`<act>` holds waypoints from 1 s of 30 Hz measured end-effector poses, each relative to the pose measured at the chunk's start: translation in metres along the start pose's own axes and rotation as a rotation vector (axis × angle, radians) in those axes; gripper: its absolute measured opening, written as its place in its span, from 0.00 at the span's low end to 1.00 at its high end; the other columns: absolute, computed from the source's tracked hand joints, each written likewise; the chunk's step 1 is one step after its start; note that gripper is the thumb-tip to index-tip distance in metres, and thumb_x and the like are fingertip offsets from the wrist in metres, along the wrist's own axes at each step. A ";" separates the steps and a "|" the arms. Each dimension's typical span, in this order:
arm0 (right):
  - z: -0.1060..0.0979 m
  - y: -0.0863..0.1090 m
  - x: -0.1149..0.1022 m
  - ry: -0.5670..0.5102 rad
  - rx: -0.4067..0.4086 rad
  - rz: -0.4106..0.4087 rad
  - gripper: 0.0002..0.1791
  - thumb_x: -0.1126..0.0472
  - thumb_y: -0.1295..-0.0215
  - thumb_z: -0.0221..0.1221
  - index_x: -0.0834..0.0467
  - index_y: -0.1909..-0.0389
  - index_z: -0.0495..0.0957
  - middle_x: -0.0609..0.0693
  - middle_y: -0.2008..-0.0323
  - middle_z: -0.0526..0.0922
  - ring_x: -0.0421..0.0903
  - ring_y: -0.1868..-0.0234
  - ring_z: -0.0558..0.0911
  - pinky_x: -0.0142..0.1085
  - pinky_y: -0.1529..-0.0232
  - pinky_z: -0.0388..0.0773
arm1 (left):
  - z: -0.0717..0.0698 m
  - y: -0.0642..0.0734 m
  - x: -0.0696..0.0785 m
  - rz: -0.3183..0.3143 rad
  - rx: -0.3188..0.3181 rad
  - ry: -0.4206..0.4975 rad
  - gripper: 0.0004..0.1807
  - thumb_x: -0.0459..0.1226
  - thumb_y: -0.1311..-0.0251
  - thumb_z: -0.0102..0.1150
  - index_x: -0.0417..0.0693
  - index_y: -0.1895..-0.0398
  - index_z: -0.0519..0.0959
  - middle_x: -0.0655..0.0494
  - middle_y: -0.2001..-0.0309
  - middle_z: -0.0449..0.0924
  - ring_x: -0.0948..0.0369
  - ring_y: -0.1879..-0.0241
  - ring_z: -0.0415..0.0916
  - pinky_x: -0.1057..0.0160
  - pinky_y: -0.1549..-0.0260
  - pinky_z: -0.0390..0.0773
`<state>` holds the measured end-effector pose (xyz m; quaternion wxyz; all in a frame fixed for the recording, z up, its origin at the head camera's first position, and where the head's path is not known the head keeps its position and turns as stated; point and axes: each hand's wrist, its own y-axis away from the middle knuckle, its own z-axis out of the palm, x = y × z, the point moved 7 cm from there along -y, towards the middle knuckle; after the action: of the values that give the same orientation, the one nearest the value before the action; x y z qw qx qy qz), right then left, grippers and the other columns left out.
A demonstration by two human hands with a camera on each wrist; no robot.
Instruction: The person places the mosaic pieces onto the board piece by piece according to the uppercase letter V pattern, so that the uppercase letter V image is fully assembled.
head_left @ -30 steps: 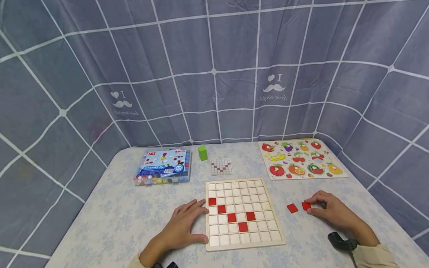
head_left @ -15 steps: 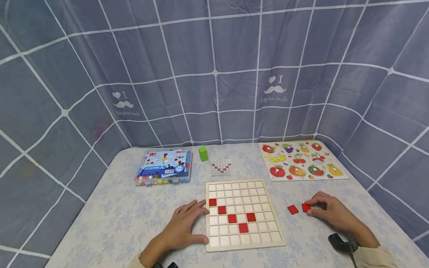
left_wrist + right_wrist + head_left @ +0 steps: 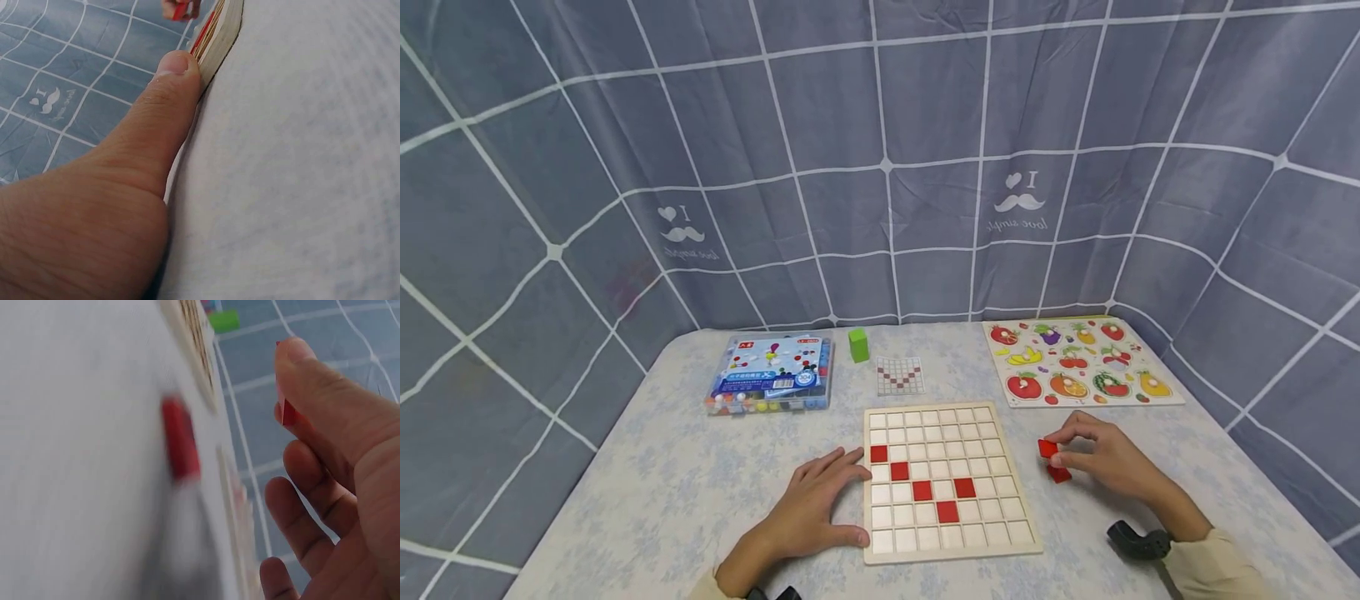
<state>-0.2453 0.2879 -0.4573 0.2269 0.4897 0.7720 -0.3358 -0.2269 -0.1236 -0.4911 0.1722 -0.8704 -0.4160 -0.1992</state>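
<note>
My right hand [image 3: 1108, 458] pinches a red square tile [image 3: 284, 403] between thumb and forefinger, raised off the table in the right wrist view. A second red tile [image 3: 1059, 474] lies on the table just beneath it, partly overlapped in the head view. My left hand [image 3: 812, 504] rests against the left edge of a wooden grid board [image 3: 952, 557], fingers spread and the thumb [image 3: 178, 69] touching the board's side. Several red tiles sit in the board's cells, stepping down from the left edge and turning up again at one tile [image 3: 965, 487]; the other cells are pale.
Behind the board lies a small printed pattern card [image 3: 901, 377] with a red V. A green block [image 3: 858, 345] stands beside it. A clear plastic case [image 3: 769, 375] of colored balls is at back left, a fruit puzzle board [image 3: 1026, 397] at back right. A curtain hangs behind.
My right hand has lifted its red tile and moved left, over the other loose tile. The left hand stays at the board's edge.
</note>
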 end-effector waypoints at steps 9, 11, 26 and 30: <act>0.043 -0.034 -0.034 -0.129 -0.138 -0.140 0.12 0.58 0.43 0.74 0.52 0.59 0.87 0.43 0.63 0.80 0.45 0.57 0.78 0.35 0.56 0.74 | 0.000 0.000 0.002 0.013 0.006 -0.002 0.41 0.70 0.48 0.64 0.63 0.35 0.71 0.52 0.24 0.60 0.43 0.25 0.52 0.33 0.39 0.54; 0.052 -0.039 -0.040 -0.145 -0.161 -0.176 0.12 0.58 0.43 0.74 0.52 0.58 0.87 0.44 0.63 0.80 0.46 0.58 0.77 0.35 0.57 0.71 | 0.000 0.000 0.002 0.011 0.008 0.000 0.41 0.70 0.48 0.64 0.63 0.35 0.71 0.52 0.24 0.60 0.44 0.25 0.52 0.33 0.38 0.54; 0.082 -0.043 -0.036 -0.131 -0.217 -0.171 0.12 0.55 0.41 0.73 0.51 0.57 0.88 0.42 0.63 0.79 0.46 0.67 0.72 0.33 0.67 0.68 | 0.001 0.000 -0.002 0.005 -0.006 -0.012 0.40 0.70 0.48 0.64 0.65 0.35 0.70 0.54 0.23 0.59 0.45 0.25 0.51 0.32 0.38 0.55; 0.082 -0.041 -0.037 -0.117 -0.206 -0.188 0.12 0.54 0.41 0.73 0.52 0.57 0.88 0.42 0.63 0.79 0.44 0.67 0.71 0.32 0.68 0.68 | 0.002 -0.001 -0.003 -0.001 -0.012 -0.019 0.40 0.71 0.48 0.63 0.66 0.35 0.70 0.55 0.23 0.58 0.46 0.24 0.51 0.33 0.38 0.55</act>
<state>-0.2656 0.1926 -0.4749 0.2883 0.3689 0.8302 -0.3024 -0.2288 -0.1241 -0.4941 0.1629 -0.8730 -0.4169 -0.1937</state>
